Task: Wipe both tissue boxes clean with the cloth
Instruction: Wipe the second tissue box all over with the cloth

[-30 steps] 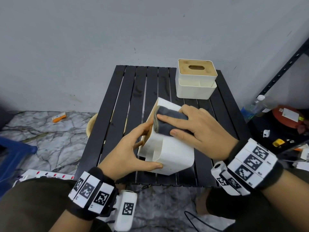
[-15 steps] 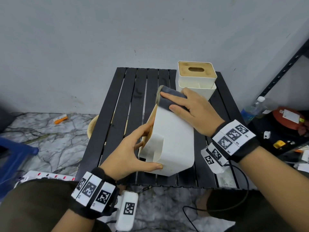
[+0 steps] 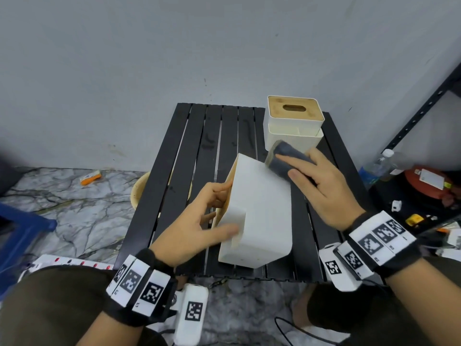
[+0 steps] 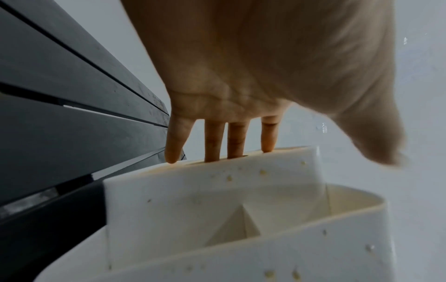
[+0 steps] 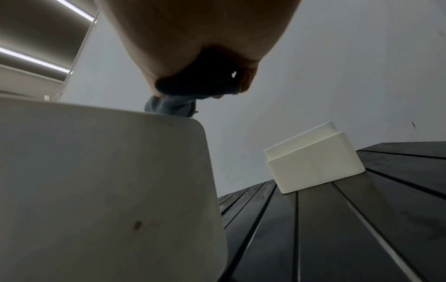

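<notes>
White plastic fills the middle of our view: the nearer tissue box lies tipped on its side on the black slatted table, its wooden lid face turned to our left and its long axis running from our body toward the wall. Our left hand grips it at the near left, thumb across the stepped white side and fingers reaching onto the lid, two of them dipping into its slot. Our right hand presses the dark grey cloth with straight fingers onto the far right corner of the upturned side, at the end nearest the wall; how the thumb lies beneath, we cannot tell.

The second tissue box stands upright at the table's far right corner, just beyond the cloth and apart from the tipped box. It lies straight ahead of our right hand, well away from our left.

We judge the cloth has reached the far end of its stroke, so the coming pass would draw back toward us along the long axis, the left hand bracing. Yellowish specks on the stepped side suggest that face still needs wiping.
</notes>
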